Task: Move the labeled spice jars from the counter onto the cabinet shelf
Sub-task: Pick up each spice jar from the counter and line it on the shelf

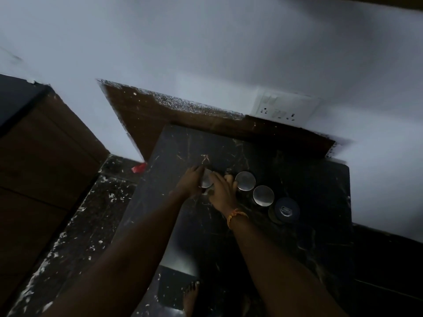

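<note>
A row of jars stands on the dark marble counter (201, 143). The leftmost silver-lidded jar (206, 178) sits between both my hands. My left hand (191, 183) wraps its left side and my right hand (222, 191), with an orange thread on the wrist, wraps its right side. To the right stand a second silver-lidded jar (245, 180), a third silver-lidded jar (263, 195) and a dark-lidded jar (286, 210). The labels are hidden from above. No cabinet shelf is plainly visible.
A white switch and socket plate (283, 107) is on the wall behind the counter. A brown wooden cabinet (41, 152) stands at the left across a speckled floor strip (96, 213). My bare foot (191, 298) shows below the counter's front edge. A red scrap (139, 167) lies by the counter's corner.
</note>
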The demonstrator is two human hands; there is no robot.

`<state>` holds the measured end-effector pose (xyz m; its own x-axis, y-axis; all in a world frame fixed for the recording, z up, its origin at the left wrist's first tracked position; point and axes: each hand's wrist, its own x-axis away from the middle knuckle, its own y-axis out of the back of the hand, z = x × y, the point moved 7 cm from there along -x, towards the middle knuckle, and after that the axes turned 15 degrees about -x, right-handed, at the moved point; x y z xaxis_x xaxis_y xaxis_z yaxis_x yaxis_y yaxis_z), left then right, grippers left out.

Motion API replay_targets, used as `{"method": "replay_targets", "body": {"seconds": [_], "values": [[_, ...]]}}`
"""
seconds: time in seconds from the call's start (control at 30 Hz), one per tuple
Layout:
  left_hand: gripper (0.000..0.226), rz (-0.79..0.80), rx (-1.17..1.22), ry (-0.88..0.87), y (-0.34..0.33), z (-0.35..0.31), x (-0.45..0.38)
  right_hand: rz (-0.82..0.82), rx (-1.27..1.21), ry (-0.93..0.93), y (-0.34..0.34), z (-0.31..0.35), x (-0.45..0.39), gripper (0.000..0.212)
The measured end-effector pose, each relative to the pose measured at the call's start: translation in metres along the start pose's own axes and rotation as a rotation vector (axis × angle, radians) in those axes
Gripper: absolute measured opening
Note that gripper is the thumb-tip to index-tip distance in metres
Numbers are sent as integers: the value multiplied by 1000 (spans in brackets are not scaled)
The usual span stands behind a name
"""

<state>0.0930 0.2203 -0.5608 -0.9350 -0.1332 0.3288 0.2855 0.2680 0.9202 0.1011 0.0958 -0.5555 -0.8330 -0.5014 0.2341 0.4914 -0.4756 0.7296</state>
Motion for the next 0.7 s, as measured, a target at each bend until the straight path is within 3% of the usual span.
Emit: {"method": "replay_targets", "body": {"seconds": [0.17, 0.33, 0.5, 0.6, 0.7], "values": [[66, -203, 305, 52, 16, 18, 27, -16, -75, 103, 0, 15, 12, 78], [63, -440, 497, 44, 58, 19, 62, -196, -405, 279, 14, 47, 39, 103], [62, -622, 666, 52, 113, -8, 99, -240, -858, 285, 48, 67, 60, 119], [64, -696, 786, -37, 152, -30, 127, -264, -1027, 378, 89, 89, 77, 118], [44, -711, 951, -203, 188, -48, 155, -320, -1145, 471, 135, 107, 99, 110]]}}
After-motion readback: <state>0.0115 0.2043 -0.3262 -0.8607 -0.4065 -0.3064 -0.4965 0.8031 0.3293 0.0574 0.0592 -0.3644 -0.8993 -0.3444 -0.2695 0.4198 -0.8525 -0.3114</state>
